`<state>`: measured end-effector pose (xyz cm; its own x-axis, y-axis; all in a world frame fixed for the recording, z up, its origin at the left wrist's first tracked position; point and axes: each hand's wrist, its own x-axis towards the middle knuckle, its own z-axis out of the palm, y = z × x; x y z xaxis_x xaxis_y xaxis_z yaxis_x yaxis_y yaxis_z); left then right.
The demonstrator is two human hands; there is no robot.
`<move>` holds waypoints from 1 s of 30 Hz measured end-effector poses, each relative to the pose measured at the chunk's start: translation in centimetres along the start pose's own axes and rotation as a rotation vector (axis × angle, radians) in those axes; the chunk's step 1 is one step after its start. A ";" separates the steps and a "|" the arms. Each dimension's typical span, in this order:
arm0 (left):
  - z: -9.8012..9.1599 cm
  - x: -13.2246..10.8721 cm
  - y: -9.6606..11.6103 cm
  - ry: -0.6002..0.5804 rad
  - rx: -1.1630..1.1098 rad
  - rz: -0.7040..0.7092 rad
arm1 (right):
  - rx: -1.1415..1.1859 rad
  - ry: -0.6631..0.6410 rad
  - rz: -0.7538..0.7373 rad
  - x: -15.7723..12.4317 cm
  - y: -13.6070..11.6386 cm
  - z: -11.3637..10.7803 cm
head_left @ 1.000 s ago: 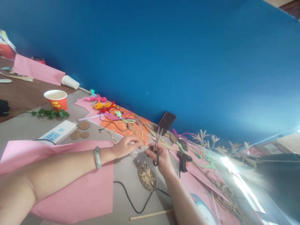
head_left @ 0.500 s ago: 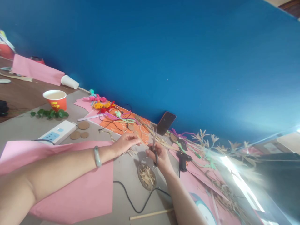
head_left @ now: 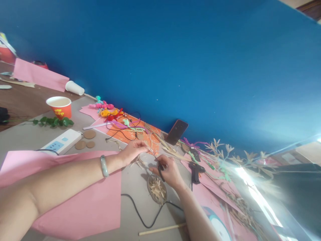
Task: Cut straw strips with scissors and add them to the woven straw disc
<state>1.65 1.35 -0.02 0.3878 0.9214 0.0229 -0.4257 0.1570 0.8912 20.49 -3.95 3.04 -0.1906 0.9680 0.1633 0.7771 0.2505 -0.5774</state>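
Observation:
My left hand (head_left: 135, 150) is closed, its thumb and fingertips pinching a thin pale strip that looks like straw. Scissors with dark handles (head_left: 161, 171) are gripped in my right hand (head_left: 170, 172). Their blades point up and left toward the left fingertips, close to the strip; whether they touch it I cannot tell. Just below the right hand sits a small oval dish (head_left: 148, 189) holding short cut straw pieces (head_left: 157, 191). Loose straw bits (head_left: 137, 162) lie on the grey table under the left hand.
Pink paper (head_left: 95, 204) lies under my left forearm, near a white power strip (head_left: 61, 140). A phone (head_left: 177, 132) leans against the blue wall. Right of my hand lies a black glue gun (head_left: 195, 171). A black cable (head_left: 135, 209) crosses in front. A red paper cup (head_left: 60, 107) stands left.
My right hand has shifted slightly left, and the scissors have swung from upright to pointing left, toward the strip. The left hand has barely moved.

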 end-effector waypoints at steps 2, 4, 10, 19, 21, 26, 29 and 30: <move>-0.1 0.0 -0.2 -0.001 0.011 -0.016 | 0.019 0.011 0.006 0.0 -0.2 0.0; -0.2 0.0 -0.2 0.000 0.020 -0.021 | 0.034 0.018 0.014 0.0 -0.3 0.0; 0.0 -0.2 0.0 -0.030 0.039 0.024 | 0.044 0.005 0.037 0.0 0.4 0.2; 0.1 -0.3 0.1 -0.023 0.043 0.017 | 0.039 0.010 0.051 -0.1 1.1 0.4; 0.2 -0.3 0.3 -0.023 0.047 0.017 | 0.048 0.001 0.039 -0.1 1.3 0.5; 0.3 -0.4 0.5 -0.033 0.057 0.018 | 0.060 -0.015 0.014 0.0 1.7 0.5; 0.2 -0.4 0.4 -0.010 0.084 -0.007 | 0.097 -0.005 0.013 0.1 1.6 0.5; 0.2 -0.3 0.3 0.001 0.094 -0.020 | 0.120 -0.008 0.027 0.1 1.5 0.5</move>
<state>1.57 1.01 0.35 0.3945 0.9189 0.0039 -0.3388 0.1414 0.9302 21.32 -3.48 1.75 -0.1758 0.9744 0.1403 0.7045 0.2241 -0.6734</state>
